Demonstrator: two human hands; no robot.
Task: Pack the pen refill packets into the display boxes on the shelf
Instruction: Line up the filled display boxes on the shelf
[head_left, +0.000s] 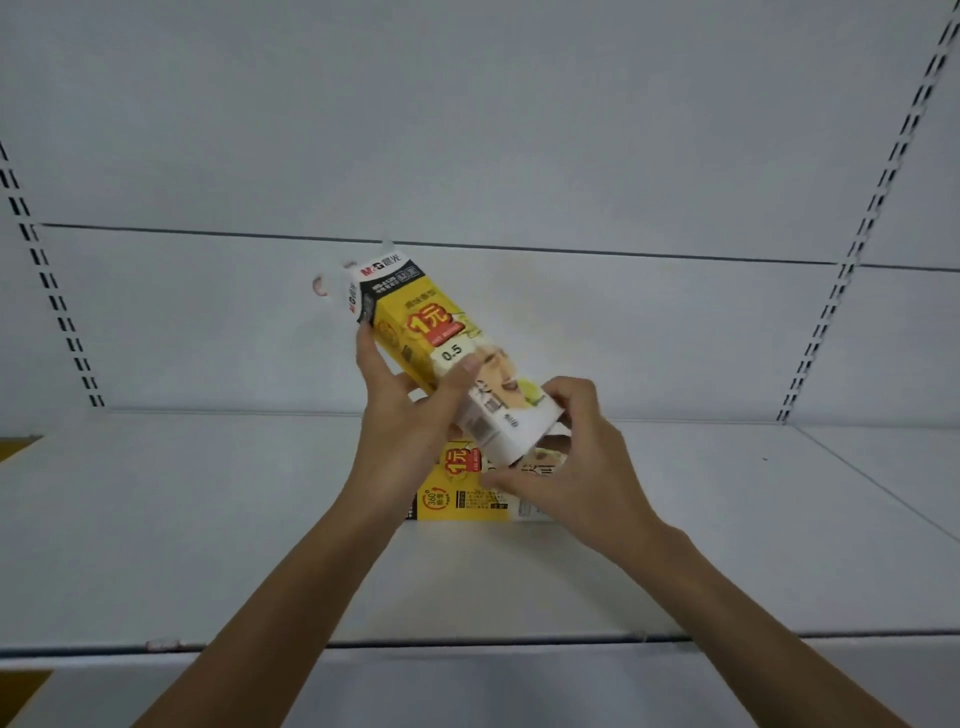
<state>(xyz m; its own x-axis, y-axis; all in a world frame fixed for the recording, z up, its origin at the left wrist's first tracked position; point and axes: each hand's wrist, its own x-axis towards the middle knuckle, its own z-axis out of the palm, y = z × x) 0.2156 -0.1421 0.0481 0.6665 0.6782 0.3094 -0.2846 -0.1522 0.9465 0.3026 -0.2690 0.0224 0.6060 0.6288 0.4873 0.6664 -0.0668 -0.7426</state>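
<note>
A yellow and white display box (426, 322) is tilted in the air above the shelf, its opened top flap pointing up and left. My left hand (410, 410) grips its middle, thumb across the front. At the box's lower white end, my right hand (576, 457) has its fingers curled round the bottom corner. A second yellow box (457, 499) lies flat on the white shelf (208, 519) just under both hands, partly hidden by them. No refill packets show.
The shelf's white back panel (519, 156) rises behind. Slotted uprights (852, 260) stand at the right and left (57, 312). The shelf's front edge (467, 644) runs across below my forearms. A yellow-brown patch (21, 447) shows at the far left.
</note>
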